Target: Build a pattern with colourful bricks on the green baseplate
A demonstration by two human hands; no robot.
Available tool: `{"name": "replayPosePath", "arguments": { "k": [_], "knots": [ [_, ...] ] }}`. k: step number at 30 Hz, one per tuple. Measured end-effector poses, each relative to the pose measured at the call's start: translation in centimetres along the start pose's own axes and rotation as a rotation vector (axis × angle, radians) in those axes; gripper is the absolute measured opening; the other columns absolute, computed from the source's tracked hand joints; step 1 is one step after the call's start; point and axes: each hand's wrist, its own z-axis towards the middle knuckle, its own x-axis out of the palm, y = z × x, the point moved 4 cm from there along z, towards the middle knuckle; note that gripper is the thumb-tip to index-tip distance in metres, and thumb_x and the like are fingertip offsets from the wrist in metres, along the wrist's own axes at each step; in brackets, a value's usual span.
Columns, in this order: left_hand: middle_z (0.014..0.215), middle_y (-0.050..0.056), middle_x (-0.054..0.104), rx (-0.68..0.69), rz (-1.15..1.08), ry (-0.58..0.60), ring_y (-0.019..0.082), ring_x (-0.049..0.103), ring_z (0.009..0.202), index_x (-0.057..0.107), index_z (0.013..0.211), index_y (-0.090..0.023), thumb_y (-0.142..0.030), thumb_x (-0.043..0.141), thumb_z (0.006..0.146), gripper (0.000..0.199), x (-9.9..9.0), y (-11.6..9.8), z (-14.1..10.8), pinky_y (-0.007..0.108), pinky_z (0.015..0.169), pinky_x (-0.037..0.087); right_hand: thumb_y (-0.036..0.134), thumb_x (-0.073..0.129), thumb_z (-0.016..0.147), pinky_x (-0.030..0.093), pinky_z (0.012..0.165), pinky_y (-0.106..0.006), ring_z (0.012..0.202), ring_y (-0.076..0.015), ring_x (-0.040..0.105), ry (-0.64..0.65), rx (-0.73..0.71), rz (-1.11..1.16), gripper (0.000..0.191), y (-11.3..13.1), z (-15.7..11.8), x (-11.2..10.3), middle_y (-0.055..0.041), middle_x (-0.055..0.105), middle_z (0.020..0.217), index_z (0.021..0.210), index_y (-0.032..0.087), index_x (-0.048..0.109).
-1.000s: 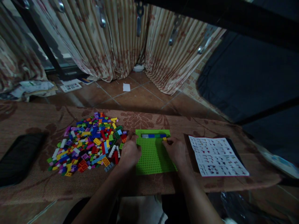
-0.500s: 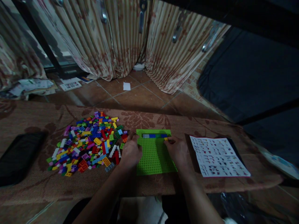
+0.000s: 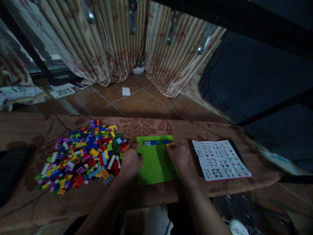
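Observation:
A bright green baseplate [image 3: 156, 164] with studs lies on the cloth in front of me. Near its far edge runs a row of bricks [image 3: 156, 143], grey at the left, then blue, green and blue. My left hand [image 3: 132, 160] grips the plate's left edge, its thumb over the studs. At the right end of the row, my right hand [image 3: 179, 157] pinches a small yellow brick [image 3: 168, 145] between thumb and finger. The brick is partly covered by the fingertips, and I cannot tell whether it touches the studs.
A big heap of mixed toy bricks [image 3: 83, 153] spreads left of the plate. To the right lies a printed picture sheet [image 3: 222, 160] on a dark object. A black tray-like item [image 3: 14, 173] sits at the far left. Striped curtains [image 3: 117, 42] hang beyond the table.
The whole view has shifted, so most things appear farther left. Both hands keep nearly the same places on the baseplate, the right one still pinching the yellow brick.

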Motion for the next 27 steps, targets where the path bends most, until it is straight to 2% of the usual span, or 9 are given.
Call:
{"name": "replayPosePath", "arguments": {
  "k": [7,12,19,27],
  "knots": [
    [0.123,0.013,0.057,0.010,-0.024,-0.015,0.021,0.063,0.101,0.056,0.124,-0.014,-0.015,0.058,0.078,0.046,0.1,0.2,-0.1,0.030,0.091,0.047,0.026,0.064,0.077,0.043,0.061,-0.026,0.073,-0.0200,0.068,-0.002,0.023,0.061,0.014,-0.2,0.0,0.2,-0.0059,0.074,0.079,0.086,0.021,0.073],
    [0.119,0.013,0.060,0.050,-0.039,-0.042,0.021,0.062,0.102,0.056,0.123,-0.014,-0.013,0.058,0.077,0.045,-0.1,0.0,-0.2,0.030,0.092,0.046,0.030,0.065,0.078,0.044,0.064,-0.027,0.074,-0.0201,0.068,-0.002,-0.015,0.100,0.015,-0.6,-0.2,0.1,-0.0056,0.074,0.079,0.085,0.020,0.073],
    [0.118,0.015,0.060,0.048,-0.035,-0.043,0.022,0.062,0.101,0.058,0.121,-0.010,-0.011,0.058,0.077,0.044,-0.2,-0.4,-0.1,0.030,0.092,0.046,0.039,0.068,0.078,0.043,0.064,-0.029,0.074,-0.0225,0.067,0.000,-0.028,0.098,0.027,-1.1,-0.5,-0.1,-0.0060,0.074,0.079,0.095,0.019,0.071],
    [0.120,0.015,0.060,0.043,-0.047,-0.054,0.021,0.062,0.100,0.058,0.121,-0.009,-0.013,0.055,0.081,0.040,-0.3,-0.6,-0.5,0.030,0.092,0.047,0.035,0.062,0.079,0.040,0.060,-0.030,0.070,-0.0220,0.066,0.005,-0.113,0.104,0.017,-1.3,-0.4,0.2,-0.0059,0.073,0.077,0.082,0.021,0.072]
  ]
}}
